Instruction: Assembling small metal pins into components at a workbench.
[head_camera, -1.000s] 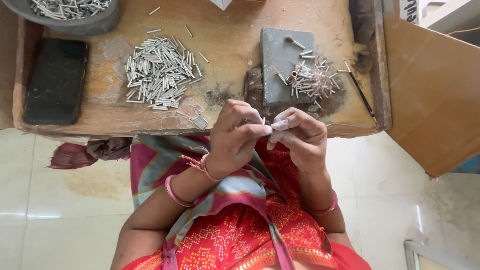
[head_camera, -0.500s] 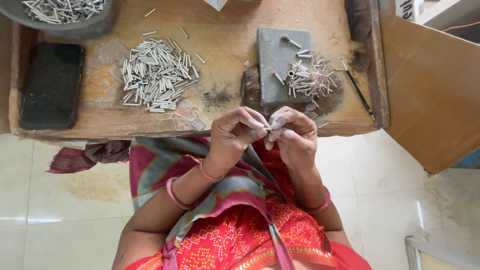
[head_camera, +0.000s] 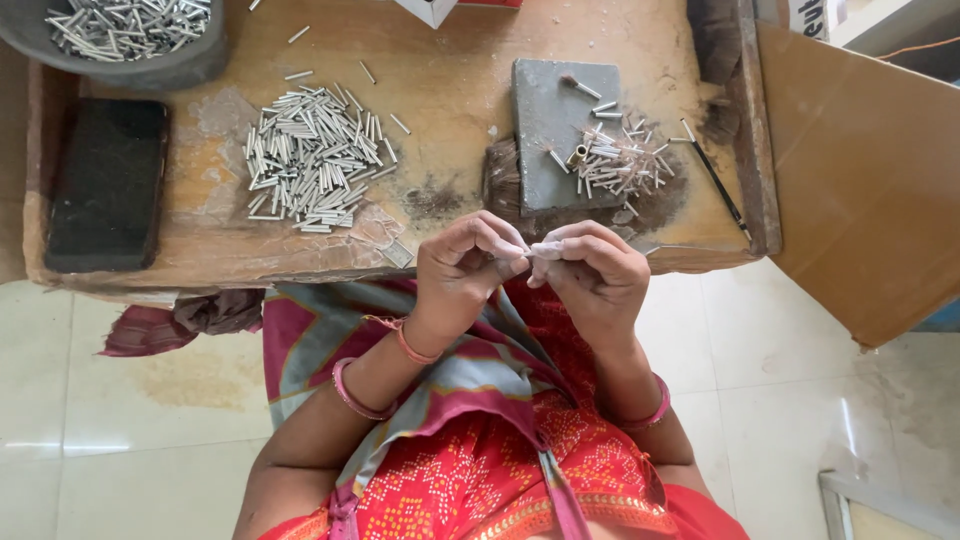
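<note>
Below the wooden counter (head_camera: 450, 90), at its six o'clock edge, the left hand (head_camera: 462, 268) and right hand (head_camera: 592, 270) meet, fingers (head_camera: 505, 245) pinched together on a small pale piece (head_camera: 545, 249) between them. At eleven o'clock lies a heap of metal tubes (head_camera: 312, 158); at one o'clock, a grey slab (head_camera: 550, 140) bearing scattered tubes (head_camera: 620, 160).
</note>
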